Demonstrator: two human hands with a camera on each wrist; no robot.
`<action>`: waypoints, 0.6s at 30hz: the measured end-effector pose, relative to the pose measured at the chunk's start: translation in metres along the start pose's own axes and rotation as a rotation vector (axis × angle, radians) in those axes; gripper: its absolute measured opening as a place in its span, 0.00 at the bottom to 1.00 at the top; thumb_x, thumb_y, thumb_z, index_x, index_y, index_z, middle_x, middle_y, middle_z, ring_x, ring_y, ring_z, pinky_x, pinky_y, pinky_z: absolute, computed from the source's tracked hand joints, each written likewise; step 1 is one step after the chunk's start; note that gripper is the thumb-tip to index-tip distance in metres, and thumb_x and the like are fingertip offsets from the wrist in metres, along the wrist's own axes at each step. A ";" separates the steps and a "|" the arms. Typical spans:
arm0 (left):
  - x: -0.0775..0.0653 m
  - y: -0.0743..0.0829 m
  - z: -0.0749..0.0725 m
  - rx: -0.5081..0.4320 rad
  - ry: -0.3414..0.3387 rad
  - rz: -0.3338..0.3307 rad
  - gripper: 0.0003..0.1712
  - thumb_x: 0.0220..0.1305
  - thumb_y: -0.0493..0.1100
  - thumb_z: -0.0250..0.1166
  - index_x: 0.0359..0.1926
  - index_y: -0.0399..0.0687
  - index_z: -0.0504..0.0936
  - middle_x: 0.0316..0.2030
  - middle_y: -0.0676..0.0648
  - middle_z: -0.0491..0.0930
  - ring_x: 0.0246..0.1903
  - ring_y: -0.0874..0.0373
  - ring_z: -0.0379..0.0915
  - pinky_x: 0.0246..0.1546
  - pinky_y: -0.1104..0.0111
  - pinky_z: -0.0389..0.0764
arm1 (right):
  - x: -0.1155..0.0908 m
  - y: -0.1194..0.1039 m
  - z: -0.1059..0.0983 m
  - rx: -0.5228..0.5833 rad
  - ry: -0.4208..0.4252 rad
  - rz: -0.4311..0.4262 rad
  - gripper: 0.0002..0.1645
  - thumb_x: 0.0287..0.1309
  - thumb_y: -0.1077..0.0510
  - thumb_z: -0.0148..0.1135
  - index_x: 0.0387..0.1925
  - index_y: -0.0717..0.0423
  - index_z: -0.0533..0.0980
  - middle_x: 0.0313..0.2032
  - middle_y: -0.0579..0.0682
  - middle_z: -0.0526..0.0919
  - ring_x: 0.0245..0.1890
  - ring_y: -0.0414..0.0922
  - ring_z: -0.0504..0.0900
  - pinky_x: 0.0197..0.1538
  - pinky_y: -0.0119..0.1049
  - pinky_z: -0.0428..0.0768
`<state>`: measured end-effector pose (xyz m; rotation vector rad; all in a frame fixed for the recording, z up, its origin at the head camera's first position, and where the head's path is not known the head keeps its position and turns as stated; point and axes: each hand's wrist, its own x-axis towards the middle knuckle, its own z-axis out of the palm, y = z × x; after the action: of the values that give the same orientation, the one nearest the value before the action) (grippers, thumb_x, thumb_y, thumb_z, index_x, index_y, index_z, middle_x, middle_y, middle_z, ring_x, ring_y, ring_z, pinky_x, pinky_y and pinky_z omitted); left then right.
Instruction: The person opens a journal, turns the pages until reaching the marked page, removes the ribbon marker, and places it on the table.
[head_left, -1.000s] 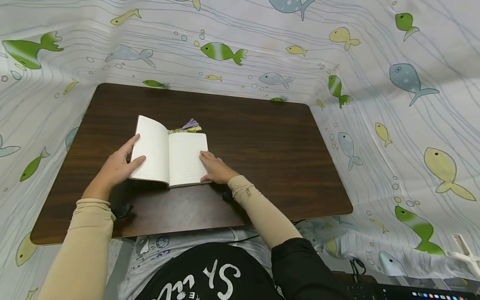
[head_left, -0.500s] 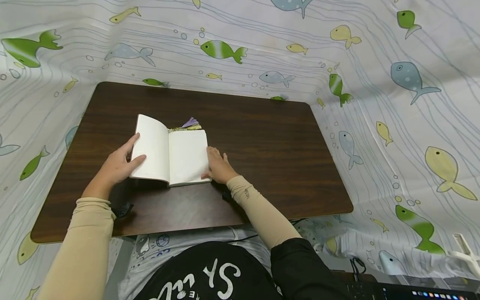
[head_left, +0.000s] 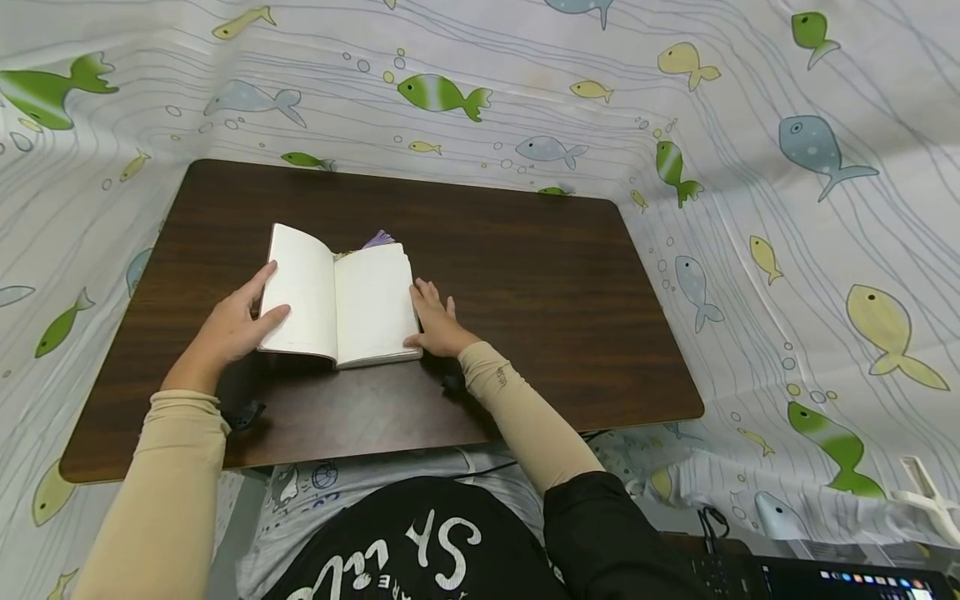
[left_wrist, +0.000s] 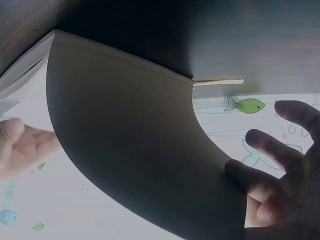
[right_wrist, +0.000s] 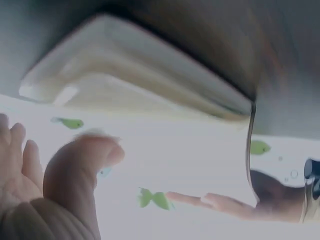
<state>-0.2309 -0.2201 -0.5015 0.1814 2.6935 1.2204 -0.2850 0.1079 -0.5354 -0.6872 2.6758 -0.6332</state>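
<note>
An open notebook [head_left: 375,304] with pale, blank-looking pages lies left of the middle of the brown table. My left hand [head_left: 232,329] holds its raised left side, thumb over the page; in the left wrist view the dark underside of the cover [left_wrist: 130,125] curves down to the fingers. At the notebook's right edge is my right hand [head_left: 440,323], its thumb by the lower page corner and its fingers extended. The right wrist view shows that thumb [right_wrist: 82,160] blurred beside the pages. A purple tassel [head_left: 380,239] sticks out behind the notebook's top.
The brown table [head_left: 525,317] stretches to the right of the notebook. A curtain printed with fish [head_left: 442,50] surrounds it. Small dark objects lie near each wrist, including one [head_left: 246,414] by the left. A dark screen [head_left: 847,577] shows at lower right.
The lined right page has given way to a blank-looking one, and the right pages shifted, covering more of the tassel. My right fingers moved off the page to its edge; the left hand stayed.
</note>
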 end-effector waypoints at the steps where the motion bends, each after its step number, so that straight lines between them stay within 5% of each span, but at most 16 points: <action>1: 0.000 0.000 0.000 0.002 0.001 -0.001 0.45 0.70 0.61 0.51 0.76 0.67 0.33 0.74 0.32 0.42 0.68 0.27 0.48 0.58 0.33 0.58 | 0.000 -0.001 -0.002 0.034 0.001 -0.011 0.59 0.58 0.49 0.66 0.76 0.58 0.38 0.77 0.54 0.36 0.76 0.50 0.33 0.73 0.57 0.35; 4: 0.000 0.001 -0.001 -0.010 -0.007 -0.004 0.46 0.70 0.62 0.51 0.76 0.67 0.32 0.75 0.36 0.39 0.70 0.29 0.44 0.59 0.32 0.55 | 0.000 -0.005 -0.007 0.133 0.012 -0.041 0.52 0.65 0.51 0.59 0.76 0.58 0.38 0.77 0.53 0.39 0.76 0.45 0.38 0.75 0.46 0.39; 7: 0.000 0.000 -0.001 -0.012 -0.006 -0.004 0.46 0.70 0.61 0.51 0.76 0.66 0.32 0.75 0.37 0.38 0.70 0.30 0.43 0.60 0.32 0.54 | 0.000 -0.009 -0.007 0.258 0.051 -0.054 0.46 0.69 0.52 0.55 0.76 0.57 0.40 0.76 0.52 0.45 0.74 0.44 0.52 0.72 0.35 0.54; 11: -0.002 -0.001 -0.001 0.002 0.006 0.000 0.45 0.70 0.60 0.51 0.76 0.65 0.33 0.74 0.32 0.42 0.68 0.27 0.48 0.58 0.33 0.57 | 0.002 -0.016 -0.004 0.427 0.147 -0.071 0.41 0.69 0.57 0.53 0.76 0.56 0.45 0.74 0.53 0.53 0.69 0.45 0.64 0.64 0.30 0.68; 18: -0.001 0.001 -0.001 0.023 0.012 -0.003 0.46 0.70 0.61 0.51 0.77 0.63 0.33 0.73 0.29 0.44 0.67 0.26 0.48 0.58 0.32 0.56 | 0.006 -0.037 0.000 0.705 0.190 -0.107 0.39 0.70 0.62 0.51 0.75 0.56 0.47 0.74 0.54 0.52 0.71 0.43 0.57 0.65 0.27 0.65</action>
<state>-0.2296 -0.2205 -0.5004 0.1732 2.7183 1.1942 -0.2759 0.0759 -0.5186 -0.5794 2.3159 -1.6227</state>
